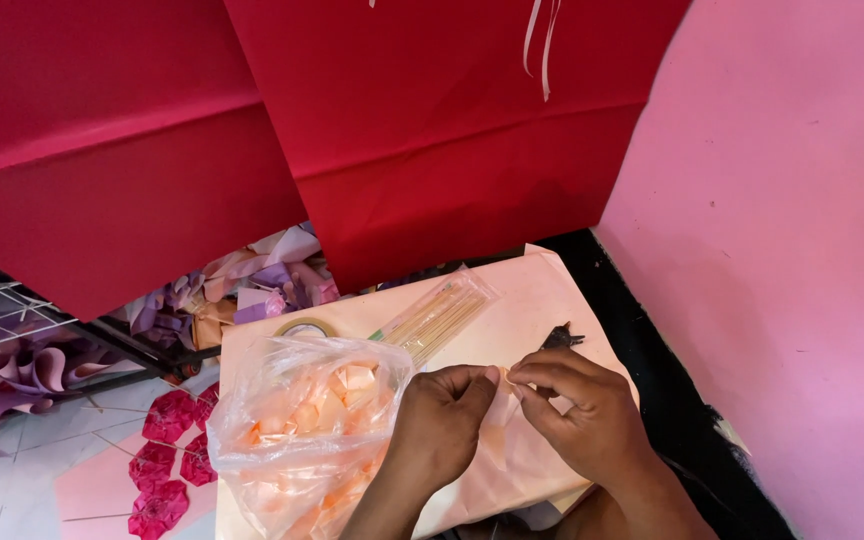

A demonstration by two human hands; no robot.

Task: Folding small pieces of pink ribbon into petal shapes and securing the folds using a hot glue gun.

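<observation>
Now | both hands (517, 400) pinching peach ribbon piece (504, 385) | orientation, long axis unclear

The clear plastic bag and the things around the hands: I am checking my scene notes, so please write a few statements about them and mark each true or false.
1. The clear plastic bag holds peach-coloured ribbon pieces. True.
2. Both hands pinch one small peach piece between their fingertips. True: left hand and right hand meet on it.
3. The packet of wooden sticks lies in the right hand. False: it lies on the peach sheet, beyond the bag, untouched.
4. The roll of tape sits on the pink wall side. False: it lies by the sheet's far left corner.
5. The folded magenta pieces lie on the floor, left of the bag. True.
</observation>
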